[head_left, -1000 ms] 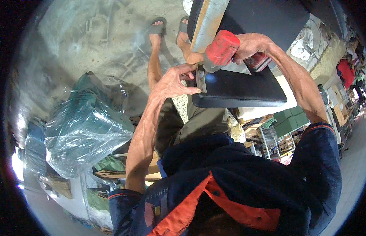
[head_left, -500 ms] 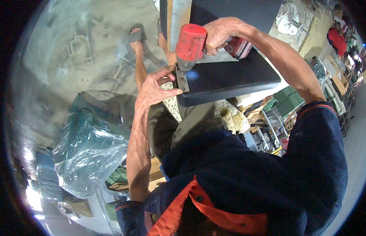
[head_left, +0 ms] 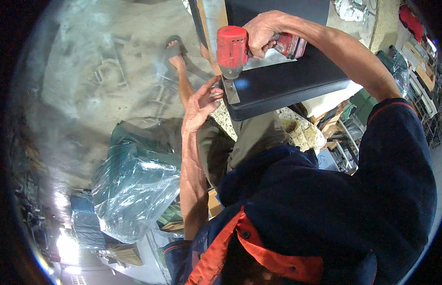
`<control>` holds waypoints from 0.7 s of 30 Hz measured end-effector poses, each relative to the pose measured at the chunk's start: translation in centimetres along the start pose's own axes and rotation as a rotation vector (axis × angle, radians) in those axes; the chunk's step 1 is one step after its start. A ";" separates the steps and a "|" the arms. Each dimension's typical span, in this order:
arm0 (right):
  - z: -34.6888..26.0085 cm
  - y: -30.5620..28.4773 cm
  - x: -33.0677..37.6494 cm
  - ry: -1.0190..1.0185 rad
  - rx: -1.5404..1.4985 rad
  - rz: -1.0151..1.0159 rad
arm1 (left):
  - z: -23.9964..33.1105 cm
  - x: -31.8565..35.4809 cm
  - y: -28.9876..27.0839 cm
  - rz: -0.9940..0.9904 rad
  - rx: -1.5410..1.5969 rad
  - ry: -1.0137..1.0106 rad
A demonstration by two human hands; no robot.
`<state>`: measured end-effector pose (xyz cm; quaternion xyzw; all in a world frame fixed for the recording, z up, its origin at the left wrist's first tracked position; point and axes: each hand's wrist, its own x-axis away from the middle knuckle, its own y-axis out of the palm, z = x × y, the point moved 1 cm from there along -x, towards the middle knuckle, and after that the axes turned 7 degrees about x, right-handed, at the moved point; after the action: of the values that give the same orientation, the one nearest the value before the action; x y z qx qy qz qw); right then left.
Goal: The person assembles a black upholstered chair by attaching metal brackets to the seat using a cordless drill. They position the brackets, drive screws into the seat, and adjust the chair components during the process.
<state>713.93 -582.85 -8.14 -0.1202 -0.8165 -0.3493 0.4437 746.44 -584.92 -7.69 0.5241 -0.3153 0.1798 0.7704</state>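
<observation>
My right hand is wrapped round the grip of a red and black cordless power driver. The driver's nose points down at a flat metal plate, where a screw head shows near its tip. The plate lies along the left end of a black padded board. A bluish light spot falls on the padding beside the nose. Next to that end is my left hand, with its index finger reaching toward the plate and its other fingers loosely bent. I see nothing in it.
A wooden-edged black panel stands beyond the padded board. Plastic-wrapped green furniture sits at lower left. Another person's sandalled foot is on the concrete floor. Speckled foam and stacked materials lie to the right.
The view has shifted, so the scene sits slightly differently. My left thumb has come off the metal plate and the hand has drawn back a little. The driver stays over the plate.
</observation>
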 end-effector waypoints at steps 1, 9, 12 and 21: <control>0.0 0.0 0.0 -0.002 -0.012 0.002 | 0.0 0.0 0.0 -0.003 -0.015 -0.023; 0.6 0.0 -0.4 -0.002 -0.054 -0.012 | -0.4 0.0 0.1 0.038 -0.094 -0.078; 0.5 0.0 -0.5 -0.026 0.023 -0.016 | -0.5 -0.2 0.2 0.071 -0.152 -0.103; 0.2 -0.3 0.4 0.004 0.037 -0.002 | -0.1 -0.4 0.3 0.026 -0.198 -0.047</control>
<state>713.39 -582.96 -8.02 -0.1104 -0.8219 -0.3349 0.4473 746.00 -584.68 -7.83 0.4453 -0.3563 0.1454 0.8084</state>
